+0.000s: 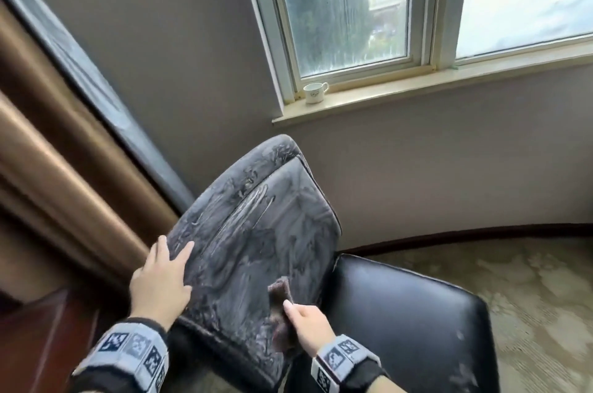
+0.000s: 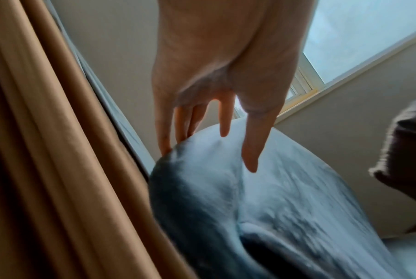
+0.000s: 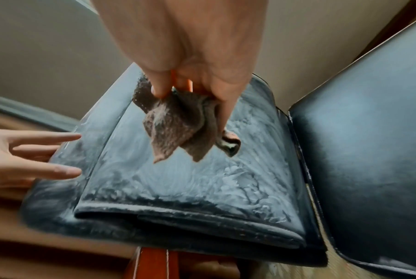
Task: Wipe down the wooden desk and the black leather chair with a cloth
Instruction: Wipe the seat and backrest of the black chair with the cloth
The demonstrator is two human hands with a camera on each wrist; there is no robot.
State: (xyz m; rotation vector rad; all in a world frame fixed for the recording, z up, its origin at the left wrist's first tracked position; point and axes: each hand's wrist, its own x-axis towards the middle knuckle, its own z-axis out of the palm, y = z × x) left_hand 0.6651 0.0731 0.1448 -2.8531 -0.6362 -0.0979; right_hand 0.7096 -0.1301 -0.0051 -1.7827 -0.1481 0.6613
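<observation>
A person's two hands work on one black leather chair below a two-pane window, a single brown cloth (image 1: 279, 296) between the right hand's fingers.

The chair's padded backrest (image 1: 253, 232) is rounded at the corners, its piped panel streaked grey with swirled smears; the seat (image 1: 407, 312) beside it is smooth, glossy black. The left hand (image 1: 162, 277) lies flat and spread along the backrest's left edge, fingers straight, holding nothing. The right hand (image 1: 306, 323) pinches the crumpled, nubbly cloth at the backrest's lower part, folds hanging loose from the fingertips; whether the cloth touches the leather cannot be told. Both wrists wear one grey band each with printed square markers. One white cup (image 1: 315, 92) stands on the pale windowsill (image 1: 417, 88); tan curtain (image 1: 48, 149) folds hang left.
</observation>
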